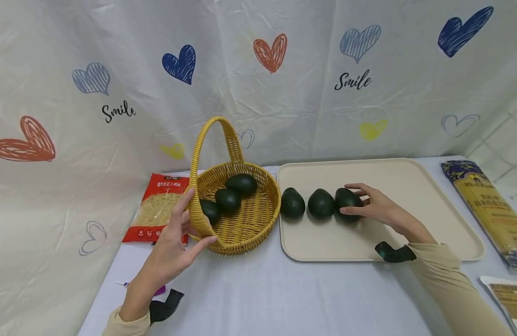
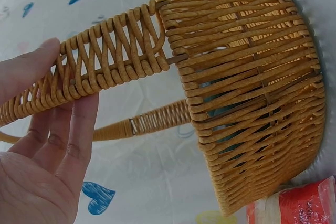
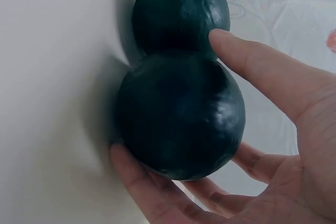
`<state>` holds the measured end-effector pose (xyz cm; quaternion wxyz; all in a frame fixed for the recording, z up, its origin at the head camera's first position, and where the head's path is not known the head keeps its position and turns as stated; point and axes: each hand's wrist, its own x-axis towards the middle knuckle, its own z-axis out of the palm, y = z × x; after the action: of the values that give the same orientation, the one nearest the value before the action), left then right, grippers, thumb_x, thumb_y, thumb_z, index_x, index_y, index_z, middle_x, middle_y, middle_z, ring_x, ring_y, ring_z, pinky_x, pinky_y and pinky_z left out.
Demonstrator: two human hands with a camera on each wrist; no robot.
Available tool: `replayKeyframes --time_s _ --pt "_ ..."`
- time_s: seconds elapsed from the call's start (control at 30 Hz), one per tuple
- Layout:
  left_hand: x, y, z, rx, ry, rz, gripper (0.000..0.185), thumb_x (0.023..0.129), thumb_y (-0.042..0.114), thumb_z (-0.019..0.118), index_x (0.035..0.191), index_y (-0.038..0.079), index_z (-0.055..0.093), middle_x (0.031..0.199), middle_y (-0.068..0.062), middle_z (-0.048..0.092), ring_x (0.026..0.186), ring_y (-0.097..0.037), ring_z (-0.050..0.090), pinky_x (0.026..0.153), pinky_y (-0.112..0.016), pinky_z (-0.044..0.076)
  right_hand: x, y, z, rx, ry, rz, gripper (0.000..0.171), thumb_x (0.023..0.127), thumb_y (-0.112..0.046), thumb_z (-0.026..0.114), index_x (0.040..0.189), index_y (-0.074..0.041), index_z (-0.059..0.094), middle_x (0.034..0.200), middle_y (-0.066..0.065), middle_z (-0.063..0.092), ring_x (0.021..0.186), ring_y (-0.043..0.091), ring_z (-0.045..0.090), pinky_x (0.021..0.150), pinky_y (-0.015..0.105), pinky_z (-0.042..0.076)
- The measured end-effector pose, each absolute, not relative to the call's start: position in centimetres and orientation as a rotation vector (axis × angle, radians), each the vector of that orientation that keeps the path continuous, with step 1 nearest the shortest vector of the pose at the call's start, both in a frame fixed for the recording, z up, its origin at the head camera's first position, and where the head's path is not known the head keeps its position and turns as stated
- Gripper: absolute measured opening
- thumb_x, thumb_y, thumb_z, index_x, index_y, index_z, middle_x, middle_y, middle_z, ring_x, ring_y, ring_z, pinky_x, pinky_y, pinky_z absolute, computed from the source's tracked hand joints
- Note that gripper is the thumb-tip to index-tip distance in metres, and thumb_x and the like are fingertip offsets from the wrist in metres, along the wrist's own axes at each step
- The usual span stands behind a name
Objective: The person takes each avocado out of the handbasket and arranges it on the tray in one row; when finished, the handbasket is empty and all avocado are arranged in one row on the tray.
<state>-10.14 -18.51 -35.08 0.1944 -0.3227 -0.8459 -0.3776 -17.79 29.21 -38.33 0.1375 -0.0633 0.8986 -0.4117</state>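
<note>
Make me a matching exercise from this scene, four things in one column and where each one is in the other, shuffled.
1. woven yellow wicker basket
2. red packet of pasta
3. long dark spaghetti packet
4. rightmost dark green avocado

a. far right table edge
b. on the beige tray, under the right hand
c. held by the left hand
d. left of the basket

Pairs: 1-c, 2-d, 3-a, 4-b

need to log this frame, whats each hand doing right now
Left hand: holds the basket by the foot of its handle.
Right hand: fingers curled round the rightmost avocado on the tray.
</note>
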Motion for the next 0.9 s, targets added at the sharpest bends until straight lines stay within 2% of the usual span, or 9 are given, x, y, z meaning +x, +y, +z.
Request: replayKeyframes --time_s 0.2,0.33,0.5,0.63,0.73,0.9 --pt "-10.1 -18.5 -35.1 -0.887 -2.383 -1.052 0.125 0.067 -0.013 0.092 0.165 0.007 0.017 0.104 -0.01 0.073 0.075 -0.008 0.065 0.075 -0.016 0.056 -17.5 29.3 -38.4 -0.208 2.631 -1.162 0.089 0.093 -0.038 0.08 0.161 -0.005 0.032 0.153 0.03 0.04 0.12 0.039 0.054 0.09 0.042 0.047" --pt "-10.1 -18.5 -35.1 -0.885 -2.382 -1.047 0.125 0.067 -0.012 0.092 0.165 0.007 0.017 0.104 -0.009 0.073 0.074 -0.007 0.064 0.072 -0.019 0.057 -17.5 29.6 -38.4 -0.215 2.638 -1.156 0.089 0.093 -0.037 0.08 0.161 -0.006 0.032 0.152 0.03 0.041 0.118 0.039 0.055 0.09 0.041 0.046" --pt "-10.1 -18.6 -35.2 -0.901 -2.37 -1.044 0.124 0.067 -0.013 0.092 0.164 0.006 0.017 0.101 -0.006 0.072 0.072 -0.006 0.062 0.068 -0.026 0.058 -17.4 30.1 -38.2 -0.206 2.635 -1.148 0.091 0.093 -0.036 0.079 0.162 -0.004 0.028 0.153 0.032 0.038 0.126 0.045 0.053 0.095 0.05 0.048" --pt "-10.2 -18.5 -35.1 -0.912 -2.369 -1.055 0.124 0.068 -0.013 0.091 0.165 0.006 0.017 0.105 -0.01 0.073 0.074 -0.008 0.065 0.069 -0.028 0.06 -17.3 30.3 -37.2 -0.195 2.703 -1.101 0.09 0.096 -0.037 0.077 0.161 0.0 0.027 0.152 0.037 0.037 0.133 0.055 0.047 0.101 0.063 0.046" --pt "-10.2 -18.5 -35.0 -0.91 -2.377 -1.063 0.123 0.069 -0.012 0.091 0.165 0.007 0.016 0.108 -0.011 0.073 0.076 -0.009 0.067 0.07 -0.027 0.06 -17.6 29.5 -35.6 -0.239 2.81 -1.087 0.084 0.098 -0.031 0.075 0.158 0.005 0.03 0.151 0.041 0.035 0.134 0.061 0.043 0.104 0.07 0.042" --pt "-10.2 -18.6 -35.1 -0.907 -2.378 -1.073 0.123 0.069 -0.013 0.091 0.165 0.007 0.016 0.108 -0.011 0.073 0.075 -0.008 0.067 0.069 -0.028 0.06 -19.2 24.6 -32.7 -0.445 2.86 -1.221 0.064 0.099 -0.018 0.074 0.15 0.007 0.044 0.148 0.035 0.042 0.134 0.055 0.046 0.11 0.065 0.042"
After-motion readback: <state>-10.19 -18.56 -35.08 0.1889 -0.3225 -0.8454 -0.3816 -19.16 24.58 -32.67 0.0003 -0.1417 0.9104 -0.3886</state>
